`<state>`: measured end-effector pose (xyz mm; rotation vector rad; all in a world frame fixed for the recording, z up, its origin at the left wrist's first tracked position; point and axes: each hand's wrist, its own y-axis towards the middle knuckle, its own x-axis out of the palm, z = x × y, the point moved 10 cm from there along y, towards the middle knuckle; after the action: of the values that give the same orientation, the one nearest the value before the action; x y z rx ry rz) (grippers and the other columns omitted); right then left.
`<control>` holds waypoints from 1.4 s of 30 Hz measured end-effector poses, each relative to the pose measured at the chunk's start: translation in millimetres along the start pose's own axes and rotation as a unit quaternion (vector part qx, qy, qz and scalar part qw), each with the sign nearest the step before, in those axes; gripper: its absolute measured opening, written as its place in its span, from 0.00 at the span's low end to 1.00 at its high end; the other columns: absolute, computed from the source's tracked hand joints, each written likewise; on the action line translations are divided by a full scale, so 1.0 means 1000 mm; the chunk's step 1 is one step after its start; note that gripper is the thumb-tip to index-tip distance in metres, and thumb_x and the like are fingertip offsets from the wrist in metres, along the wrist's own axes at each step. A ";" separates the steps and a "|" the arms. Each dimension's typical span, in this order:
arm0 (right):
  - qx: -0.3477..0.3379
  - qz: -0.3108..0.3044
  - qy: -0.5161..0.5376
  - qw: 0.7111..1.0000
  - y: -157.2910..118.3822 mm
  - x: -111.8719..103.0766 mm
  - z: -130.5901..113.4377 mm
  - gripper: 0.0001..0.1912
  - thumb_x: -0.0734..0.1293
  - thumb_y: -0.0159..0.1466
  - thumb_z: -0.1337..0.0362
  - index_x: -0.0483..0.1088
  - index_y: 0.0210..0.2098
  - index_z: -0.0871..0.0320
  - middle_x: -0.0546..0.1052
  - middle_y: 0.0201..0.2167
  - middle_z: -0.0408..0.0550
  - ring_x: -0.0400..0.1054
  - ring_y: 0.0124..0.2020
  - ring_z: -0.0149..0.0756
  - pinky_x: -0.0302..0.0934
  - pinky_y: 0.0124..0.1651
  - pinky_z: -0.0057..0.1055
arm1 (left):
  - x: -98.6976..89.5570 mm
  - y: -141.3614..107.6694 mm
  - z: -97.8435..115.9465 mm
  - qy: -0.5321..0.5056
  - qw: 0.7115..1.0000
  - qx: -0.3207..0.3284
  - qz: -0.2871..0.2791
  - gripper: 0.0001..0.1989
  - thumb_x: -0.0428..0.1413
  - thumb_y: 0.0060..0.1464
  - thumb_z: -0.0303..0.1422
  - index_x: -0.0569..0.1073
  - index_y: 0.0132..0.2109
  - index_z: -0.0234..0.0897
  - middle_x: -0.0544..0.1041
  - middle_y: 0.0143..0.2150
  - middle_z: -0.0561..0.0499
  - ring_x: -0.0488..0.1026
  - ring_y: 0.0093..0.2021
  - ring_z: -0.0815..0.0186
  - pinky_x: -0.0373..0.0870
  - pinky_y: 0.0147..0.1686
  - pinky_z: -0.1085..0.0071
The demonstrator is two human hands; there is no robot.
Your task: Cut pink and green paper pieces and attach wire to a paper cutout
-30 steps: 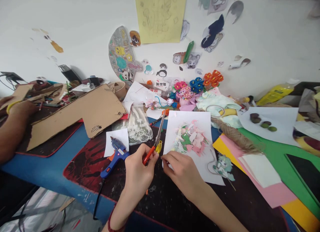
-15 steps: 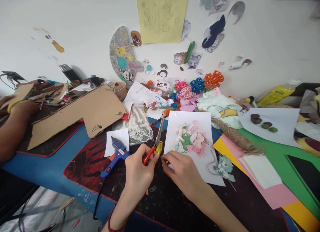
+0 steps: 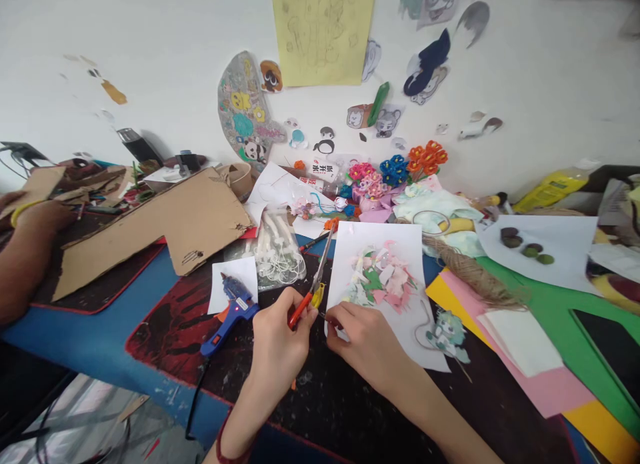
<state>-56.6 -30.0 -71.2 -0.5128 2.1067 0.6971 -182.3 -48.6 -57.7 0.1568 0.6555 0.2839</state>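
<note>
Scissors with orange handles are in my left hand, their blades pointing up and away. Beside the handles a small yellow piece shows at the fingertips of the same hand. My right hand is just to the right, thumb and fingers pinched together over the edge of a white sheet; a thin dark bit seems to run between the two hands, too small to make out. Pink, green and white scraps lie on the sheet. A blue glue gun rests left of my left hand.
Cardboard and a bag of white cords lie at the left and centre. Another person's arm reaches in at far left. Crochet flowers stand at the back; twine, coloured paper and a dark phone-like slab are at right.
Both hands have shifted very slightly to the right, and the scissors have tilted a little to the right with my left hand. The gap between the hands looks slightly wider.
</note>
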 end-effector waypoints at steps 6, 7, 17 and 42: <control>0.046 -0.093 0.149 0.983 0.004 0.001 0.006 0.06 0.65 0.57 0.75 0.71 0.29 0.59 0.74 0.26 0.41 0.66 0.28 0.28 0.57 0.32 0.25 | 0.002 0.003 -0.003 -0.018 1.000 -0.007 -0.018 0.09 0.55 0.52 0.28 0.61 0.28 0.38 0.73 0.26 0.57 0.67 0.24 0.73 0.62 0.27 0.78; 0.052 -0.103 0.160 0.980 0.005 0.000 0.007 0.06 0.65 0.56 0.75 0.71 0.28 0.59 0.73 0.25 0.40 0.65 0.27 0.28 0.57 0.32 0.25 | 0.002 0.003 -0.003 -0.017 1.000 -0.009 -0.019 0.09 0.55 0.52 0.28 0.61 0.28 0.38 0.73 0.26 0.58 0.66 0.24 0.73 0.62 0.27 0.78; 0.118 -0.217 0.399 0.883 0.000 0.021 0.023 0.08 0.67 0.49 0.74 0.75 0.29 0.61 0.77 0.24 0.43 0.70 0.26 0.29 0.63 0.30 0.24 | 0.012 0.006 -0.006 -0.118 0.986 -0.058 -0.100 0.10 0.58 0.48 0.27 0.62 0.27 0.37 0.73 0.26 0.56 0.68 0.27 0.71 0.64 0.29 0.76; 0.153 -0.132 0.362 0.910 -0.016 0.016 0.032 0.09 0.68 0.61 0.58 0.76 0.31 0.58 0.75 0.26 0.43 0.65 0.25 0.27 0.57 0.29 0.25 | 0.008 0.008 -0.022 -0.204 0.974 -0.098 -0.026 0.16 0.62 0.47 0.32 0.60 0.28 0.37 0.74 0.27 0.55 0.67 0.27 0.71 0.65 0.29 0.75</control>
<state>-37.7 -23.4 -105.3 -0.9619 2.6842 -0.0153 -192.0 -37.7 -77.9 0.0057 0.2214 0.2556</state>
